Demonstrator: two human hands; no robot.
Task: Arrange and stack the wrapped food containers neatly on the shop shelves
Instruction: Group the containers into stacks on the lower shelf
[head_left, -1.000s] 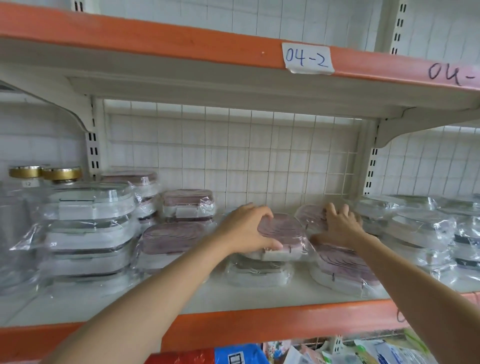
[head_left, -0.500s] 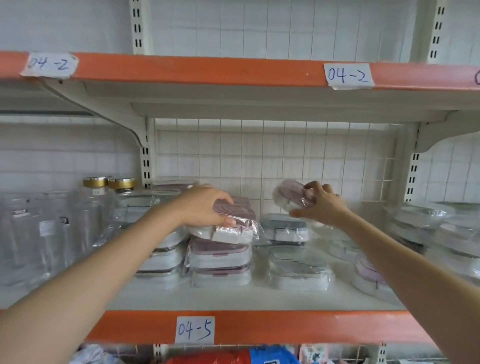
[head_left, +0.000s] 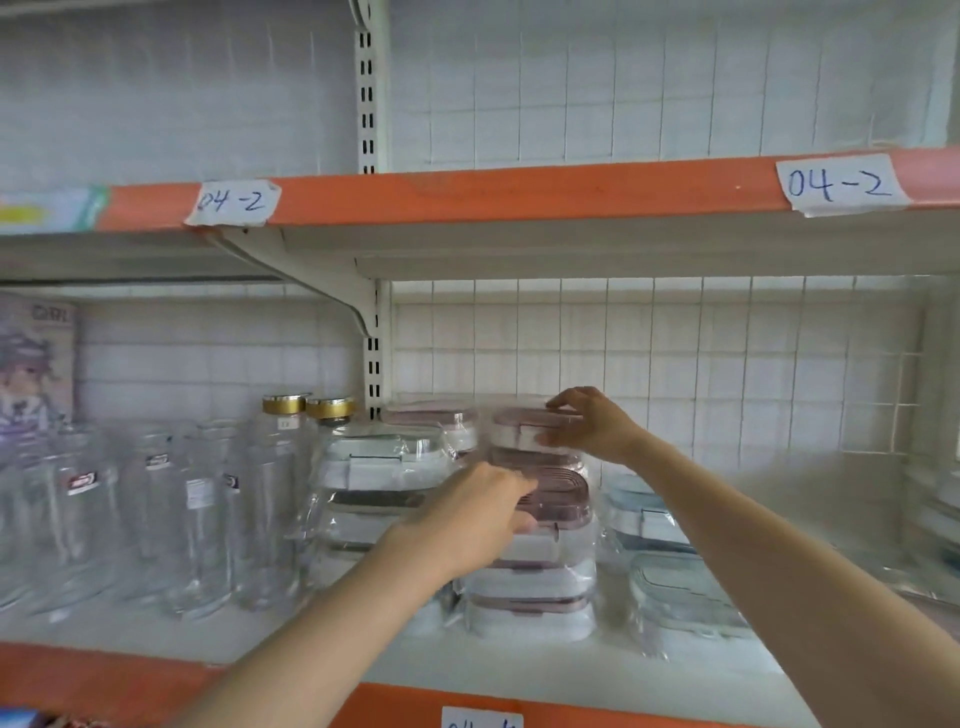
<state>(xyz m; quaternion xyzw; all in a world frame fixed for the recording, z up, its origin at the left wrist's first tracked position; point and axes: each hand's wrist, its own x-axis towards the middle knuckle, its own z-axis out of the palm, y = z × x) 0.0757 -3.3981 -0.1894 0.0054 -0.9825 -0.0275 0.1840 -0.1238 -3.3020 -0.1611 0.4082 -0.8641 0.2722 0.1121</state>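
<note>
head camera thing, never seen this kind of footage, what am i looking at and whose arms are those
There is one picture, taken by a wide-angle camera worn on a person's head, looking forward at their own two bare arms. No machine is involved.

They face a shop shelf with orange edges. On it stand clear glass jars at the left, two with gold lids, and stacks of plastic-wrapped food containers in the middle and right.

The right hand grips a small pink-lidded container at the top of the pink stack. The left hand holds another pink-lidded container just below it, fingers curled on its near edge. Whether either container has been set down fully is too blurred to tell.
</note>
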